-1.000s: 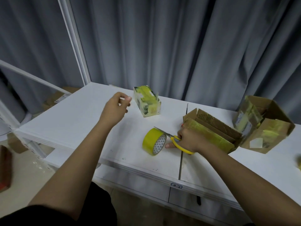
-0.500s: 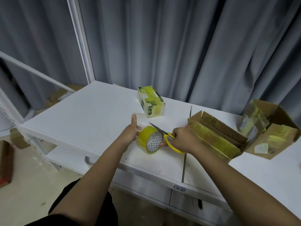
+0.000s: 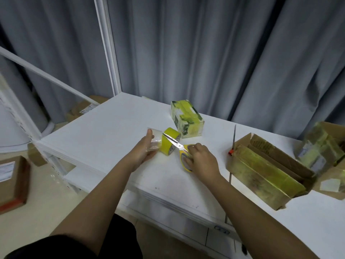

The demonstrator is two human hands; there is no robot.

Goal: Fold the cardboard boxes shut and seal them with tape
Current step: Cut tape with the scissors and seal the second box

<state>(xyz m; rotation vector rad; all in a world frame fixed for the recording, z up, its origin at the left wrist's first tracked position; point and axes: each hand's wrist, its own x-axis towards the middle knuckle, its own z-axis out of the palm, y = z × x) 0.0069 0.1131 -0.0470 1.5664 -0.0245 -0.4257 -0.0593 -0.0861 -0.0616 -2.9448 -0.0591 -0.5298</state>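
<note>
cutting tape: the left hand [image 3: 143,152] pinches a clear strip [image 3: 155,140] pulled from the tape roll [image 3: 169,143] on the table [image 3: 104,139]. the right hand [image 3: 200,158] grips scissors [image 3: 179,146], blades across the strip. next: snip, carry it to the open box [image 3: 261,171]; 1 small box [image 3: 186,120] looks sealed.

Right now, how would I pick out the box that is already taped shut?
Start at the white table in front of the grey curtain. Near its back edge, just beyond the yellow tape roll, lies the small sealed box. Unlike the two brown cardboard boxes at the right, whose flaps stand open, it is closed and wrapped in yellow tape.
</note>
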